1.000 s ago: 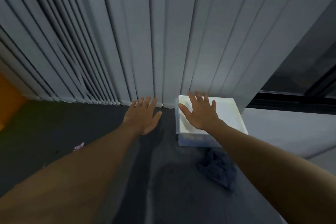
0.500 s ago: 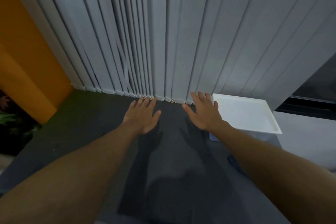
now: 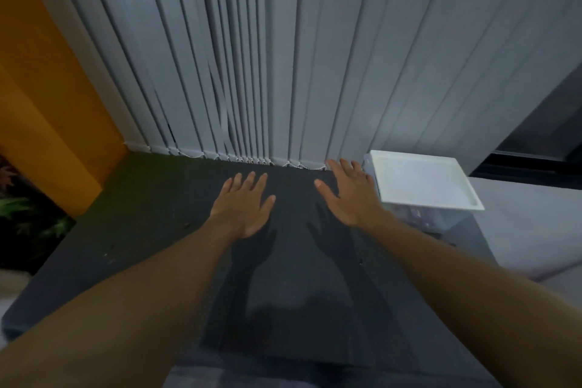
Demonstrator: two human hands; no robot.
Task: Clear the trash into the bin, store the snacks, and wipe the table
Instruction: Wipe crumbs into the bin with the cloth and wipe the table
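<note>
Grey vertical blinds hang beside an orange wall and green leaves.

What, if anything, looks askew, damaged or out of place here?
Several slats in the middle of the vertical blinds hang twisted and bunched, unlike the even ones beside them. A few small specks lie on the dark table. The white-lidded box sits level; nothing looks spilled.

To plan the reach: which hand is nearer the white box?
Right. The right hand is beside the white box, at its left edge; the left hand is farther left.
</note>
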